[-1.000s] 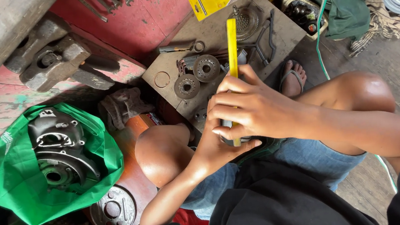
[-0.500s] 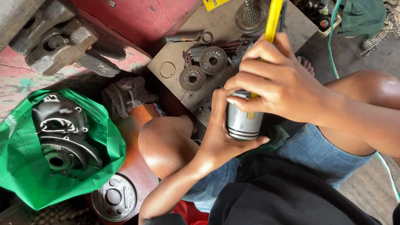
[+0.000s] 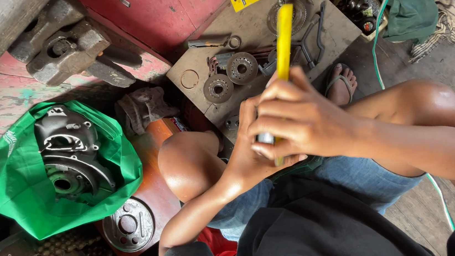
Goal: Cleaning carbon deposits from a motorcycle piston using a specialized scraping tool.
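Gripping a yellow-handled tool [image 3: 283, 33] upright in our right hand [image 3: 299, 118], we cup a metal part [image 3: 265, 138] (mostly hidden) in our left hand [image 3: 250, 156] beneath.

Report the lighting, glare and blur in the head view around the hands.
Head view: soft daylight, no harsh shadows; a sheen on the right knee; the yellow tool and right hand look slightly soft; the green bag is sharp; the lower left corner falls into dark shade.
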